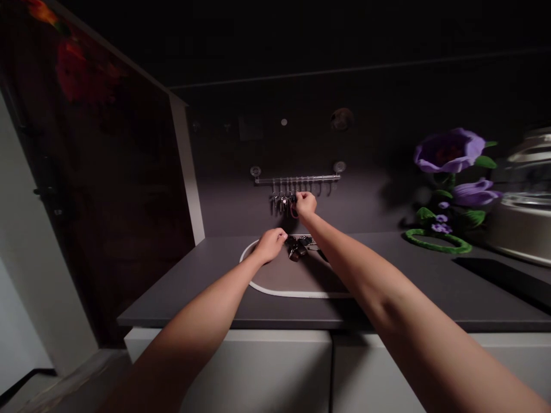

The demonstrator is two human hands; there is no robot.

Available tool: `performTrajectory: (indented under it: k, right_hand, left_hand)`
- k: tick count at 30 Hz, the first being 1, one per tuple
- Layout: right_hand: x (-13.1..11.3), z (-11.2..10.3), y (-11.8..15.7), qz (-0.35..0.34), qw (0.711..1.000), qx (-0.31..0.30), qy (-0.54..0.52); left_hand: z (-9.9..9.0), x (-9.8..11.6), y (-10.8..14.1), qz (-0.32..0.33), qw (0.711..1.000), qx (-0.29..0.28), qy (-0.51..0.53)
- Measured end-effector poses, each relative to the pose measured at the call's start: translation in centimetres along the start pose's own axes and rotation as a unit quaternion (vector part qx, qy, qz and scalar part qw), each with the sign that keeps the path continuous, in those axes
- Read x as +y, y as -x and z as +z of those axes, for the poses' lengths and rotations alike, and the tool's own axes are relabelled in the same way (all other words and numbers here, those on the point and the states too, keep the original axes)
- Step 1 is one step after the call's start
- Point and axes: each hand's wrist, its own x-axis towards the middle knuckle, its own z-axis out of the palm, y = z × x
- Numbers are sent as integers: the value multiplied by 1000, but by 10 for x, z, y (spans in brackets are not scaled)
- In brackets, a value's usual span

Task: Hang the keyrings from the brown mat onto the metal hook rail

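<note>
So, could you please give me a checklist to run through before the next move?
1. Hook rail supported at both ends: ok, a round mount shows at each.
2. Right hand at the hooks: ok, fingers bent beside the hanging keys.
3. Right hand's grip secure: cannot tell, its fingertips' contact is too small and dark.
4. Left hand empty: cannot tell, its curled fingers hide the palm.
5. Good lighting: not ok, the scene is dim.

Dim light; shadows darken the countertop (202,264), outer edges look stretched
</note>
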Motion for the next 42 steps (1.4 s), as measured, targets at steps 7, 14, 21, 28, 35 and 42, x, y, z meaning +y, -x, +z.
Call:
performTrajectory:
  k: [7, 14, 21, 28, 35, 42]
  right_hand:
    - [0, -2, 2, 47, 998, 25, -35]
    - [-14, -15, 13, 91, 989, -42, -104]
    - [-25, -28, 26, 137, 976, -77, -152]
    - [-36, -45, 45, 149, 969, -115, -159]
    - [-35, -63, 73, 135, 967, -177, -125]
    - [-16, -75, 95, 91, 978, -172, -80]
  left_hand:
    - [-3, 1, 2, -13, 1000, -4, 19]
    - [-2, -3, 2, -30, 999, 3, 43]
    - [-5, -6, 3, -57, 995, 1, 78]
    - [-5, -4, 4, -70, 990, -11, 122]
    - [-18, 18, -8, -82, 987, -61, 120]
    - [-15, 29, -7, -74, 982, -44, 166]
